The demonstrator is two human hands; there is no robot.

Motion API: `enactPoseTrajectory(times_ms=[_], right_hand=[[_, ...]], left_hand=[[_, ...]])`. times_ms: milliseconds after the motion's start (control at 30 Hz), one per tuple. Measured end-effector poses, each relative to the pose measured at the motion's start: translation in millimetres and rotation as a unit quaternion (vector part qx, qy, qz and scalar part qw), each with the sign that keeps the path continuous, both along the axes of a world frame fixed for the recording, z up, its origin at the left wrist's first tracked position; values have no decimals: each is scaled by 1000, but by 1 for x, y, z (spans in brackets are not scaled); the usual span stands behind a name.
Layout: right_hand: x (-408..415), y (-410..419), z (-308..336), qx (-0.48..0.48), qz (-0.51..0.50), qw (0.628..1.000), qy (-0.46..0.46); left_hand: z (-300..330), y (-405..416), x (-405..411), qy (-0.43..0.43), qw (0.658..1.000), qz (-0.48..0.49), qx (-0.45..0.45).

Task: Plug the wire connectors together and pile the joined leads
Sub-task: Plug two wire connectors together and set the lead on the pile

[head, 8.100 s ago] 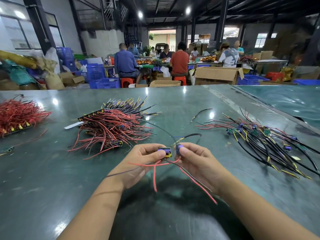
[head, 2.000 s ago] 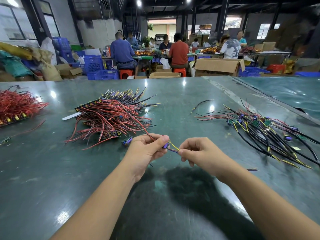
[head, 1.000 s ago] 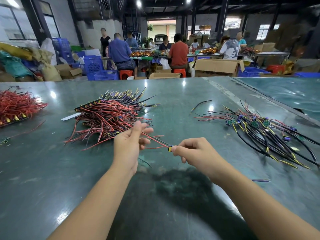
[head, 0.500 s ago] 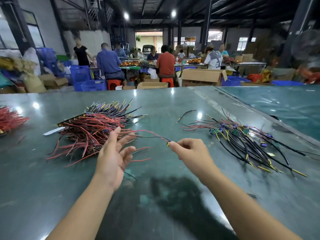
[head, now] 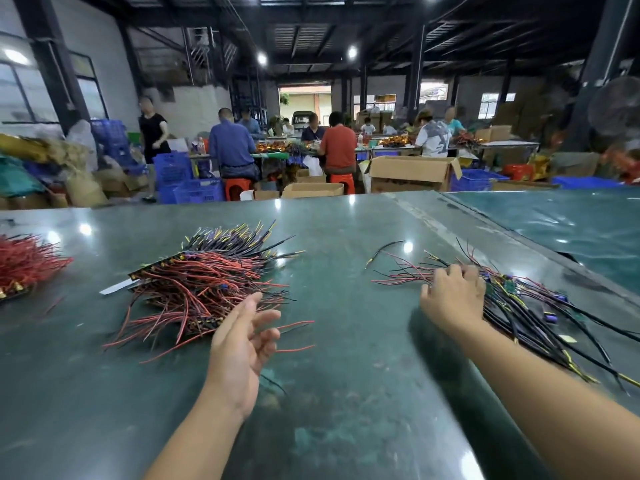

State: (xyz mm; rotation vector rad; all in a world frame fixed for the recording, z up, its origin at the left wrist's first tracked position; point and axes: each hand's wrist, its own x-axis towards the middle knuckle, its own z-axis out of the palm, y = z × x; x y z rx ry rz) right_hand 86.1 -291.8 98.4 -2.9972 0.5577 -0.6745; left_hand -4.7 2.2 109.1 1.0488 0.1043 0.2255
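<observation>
Left hand (head: 242,344): I see it spread, empty, above the glossy dark green tabletop (head: 346,393).
Right hand (head: 453,296): fingers curled into the loose black-and-yellow wire pile (head: 540,313); grip hidden.
Red-and-black joined leads heap (head: 204,285): beyond my left hand.

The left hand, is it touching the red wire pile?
Cannot tell. In the head view the open left hand overlaps the pile's near edge, fingers spread, but no contact or gap shows plainly.

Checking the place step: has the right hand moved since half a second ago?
Yes. The right hand has gone rightward, away from the red-and-black wire bundle, and now rests on the pile of joined leads.
</observation>
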Motion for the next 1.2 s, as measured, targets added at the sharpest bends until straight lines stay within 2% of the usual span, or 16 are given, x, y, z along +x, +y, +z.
enactPoseTrajectory(times_ms=[100,233,367,400,467,500,600,633,700,800,867,967,1067,1133,1200], right_hand=[[-1,-10,-7,-90,111,988,56],[1,-35,-3,-31,106,989,100],[-1,-36,4,-40,114,987,109],[-4,-31,7,-41,120,987,94],[-11,-11,13,-26,136,988,62],[-16,3,17,-3,151,987,46],[-36,51,18,131,219,967,2],[-45,68,16,186,241,953,3],[-64,98,10,274,287,918,23],[-90,127,-5,337,324,884,12],[-98,133,-16,327,339,882,2],[-98,128,-18,340,311,887,-3],[-93,117,-12,445,266,854,-26],[-93,114,-11,513,263,816,-26],[-96,116,-8,579,274,767,-23]], left_hand=[[-2,3,3,-26,997,77,3],[1,22,11,-94,954,284,22],[-2,34,17,-66,934,347,53],[-5,35,19,-46,934,343,94],[-12,34,21,7,923,304,236],[-16,35,22,38,901,278,330],[-25,34,20,90,786,195,580],[-27,32,18,89,757,180,622],[-28,31,14,84,742,176,641],[-27,29,12,67,763,199,611],[-23,28,12,54,788,214,575],[-17,24,12,16,859,197,473],[-11,12,10,-5,957,89,276],[-9,1,6,8,985,0,174],[-8,-7,1,15,990,-72,120]])
